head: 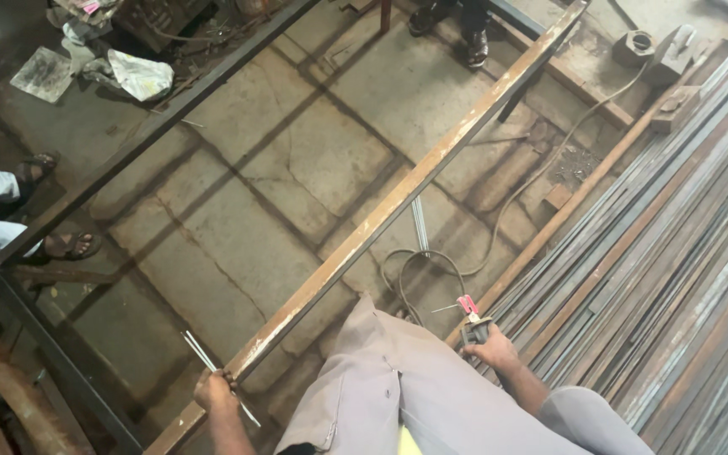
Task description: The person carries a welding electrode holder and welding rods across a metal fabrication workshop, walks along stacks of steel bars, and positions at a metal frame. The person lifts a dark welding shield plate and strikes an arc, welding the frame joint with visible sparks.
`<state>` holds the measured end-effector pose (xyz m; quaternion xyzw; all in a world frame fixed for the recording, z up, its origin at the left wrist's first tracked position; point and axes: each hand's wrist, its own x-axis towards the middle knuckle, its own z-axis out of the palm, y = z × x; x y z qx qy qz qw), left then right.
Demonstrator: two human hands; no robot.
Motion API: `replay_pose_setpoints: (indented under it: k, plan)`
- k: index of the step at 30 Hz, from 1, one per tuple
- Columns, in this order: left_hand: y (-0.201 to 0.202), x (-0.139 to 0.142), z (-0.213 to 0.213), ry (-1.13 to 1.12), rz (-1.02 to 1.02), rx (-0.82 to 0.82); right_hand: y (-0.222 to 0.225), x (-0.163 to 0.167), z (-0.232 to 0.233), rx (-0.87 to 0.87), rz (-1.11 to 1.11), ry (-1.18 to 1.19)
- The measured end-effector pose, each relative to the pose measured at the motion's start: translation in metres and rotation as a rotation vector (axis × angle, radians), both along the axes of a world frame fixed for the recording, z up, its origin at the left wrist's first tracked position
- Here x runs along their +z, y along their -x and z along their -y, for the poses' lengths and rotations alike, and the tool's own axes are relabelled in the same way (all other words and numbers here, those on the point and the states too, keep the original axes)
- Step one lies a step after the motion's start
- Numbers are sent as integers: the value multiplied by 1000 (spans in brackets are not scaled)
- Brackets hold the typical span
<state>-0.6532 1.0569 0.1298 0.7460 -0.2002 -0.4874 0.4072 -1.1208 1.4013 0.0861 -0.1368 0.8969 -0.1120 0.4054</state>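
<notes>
Left hand (215, 390) closed on a pair of thin grey metal rods (212, 368), pressed against the near end of the long rusty steel bar (398, 198); right hand (492, 347) wrapped round a grey welding electrode holder with a red tip (472, 318), just beside the stack of long rusty steel strips (676, 244). Beyond, a looping grey cable (431, 261) on the stained concrete floor (297, 160), then a dark steel frame bar (153, 126), crumpled white rags (139, 74) and other people's feet.

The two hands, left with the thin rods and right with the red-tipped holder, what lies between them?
In the head view, the person's own grey-trousered leg lies between the left hand and right hand.
</notes>
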Motion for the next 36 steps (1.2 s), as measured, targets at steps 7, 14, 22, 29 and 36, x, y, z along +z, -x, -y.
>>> replay_pose_setpoints:
  k: [7, 14, 22, 29, 36]
  plan:
    - [7, -7, 3, 8, 22, 31, 3, 2, 3, -19, -12, -19]
    - [7, 1, 11, 45, -14, 28, 9, 4, 1, -8, -29, -35]
    - [8, -2, 7, 26, -10, 94, 5, 2, -3, 21, -4, -70]
    - [12, 9, 0, 31, -7, 107, 5, 2, -5, 3, -7, -54]
    - [4, 18, 2, -24, 108, 113, -4, 12, 19, 43, -16, 7]
